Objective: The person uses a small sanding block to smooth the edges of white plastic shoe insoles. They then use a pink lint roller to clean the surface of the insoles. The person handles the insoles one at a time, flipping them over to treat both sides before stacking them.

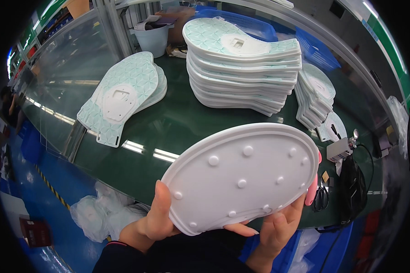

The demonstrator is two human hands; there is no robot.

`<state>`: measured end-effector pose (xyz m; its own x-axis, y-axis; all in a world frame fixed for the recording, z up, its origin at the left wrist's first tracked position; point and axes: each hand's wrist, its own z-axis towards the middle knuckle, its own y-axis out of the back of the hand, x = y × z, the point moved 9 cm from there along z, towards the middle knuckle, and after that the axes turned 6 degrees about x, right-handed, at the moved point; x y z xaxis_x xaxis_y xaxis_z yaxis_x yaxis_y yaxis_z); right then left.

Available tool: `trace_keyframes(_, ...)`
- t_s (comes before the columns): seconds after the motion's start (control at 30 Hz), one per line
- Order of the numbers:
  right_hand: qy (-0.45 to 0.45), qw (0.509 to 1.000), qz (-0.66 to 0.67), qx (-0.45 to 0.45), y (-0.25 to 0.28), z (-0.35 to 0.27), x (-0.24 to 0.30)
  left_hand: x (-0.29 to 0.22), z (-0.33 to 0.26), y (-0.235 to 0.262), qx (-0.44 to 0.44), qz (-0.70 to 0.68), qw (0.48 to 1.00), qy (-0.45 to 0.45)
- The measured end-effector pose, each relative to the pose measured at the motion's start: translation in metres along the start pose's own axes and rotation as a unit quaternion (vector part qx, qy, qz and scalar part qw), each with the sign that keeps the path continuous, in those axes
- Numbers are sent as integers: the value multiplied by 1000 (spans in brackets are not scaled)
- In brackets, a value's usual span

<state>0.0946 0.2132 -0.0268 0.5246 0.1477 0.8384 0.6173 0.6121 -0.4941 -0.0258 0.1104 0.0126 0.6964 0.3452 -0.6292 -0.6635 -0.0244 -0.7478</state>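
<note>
A white moulded plastic panel (223,191), rounded along its far edge and dotted with round raised studs, is tilted up in front of me. My left hand (156,218) grips its lower left corner, thumb along the rim and fingers partly hidden underneath. At the lower right edge my right hand (278,227) holds the panel, some of its fingers out of sight behind it. Beyond stands a tall stack of white panels with a pale green star pattern (243,77). Left of that lie overlapping patterned panels (143,79), the top one with a recessed pale oval.
A smaller panel stack (314,98) stands right, near a grey metal device (338,150), a black bag (353,179) and scissors (322,198). A pink object (311,191) shows behind the held panel. Behind are a white bucket (153,40) and blue basket (248,22). The tabletop (168,123) is dark green.
</note>
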Motion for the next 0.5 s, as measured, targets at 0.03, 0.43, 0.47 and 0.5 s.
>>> trace_keyframes(0.03,-31,998,41,25,3,-5,-10,-1,-2,0,0,-3,1000,-4)
trace_keyframes(0.43,-187,972,107,93,-6,-33,-45,-7,-25,23,-108,200,973,41)
trace_keyframes(0.47,-180,974,104,91,-7,-33,-45,-8,-24,27,-130,234,962,47)
trace_keyframes(0.5,-168,976,99,101,-10,-32,-41,-9,-23,33,-167,265,947,72)
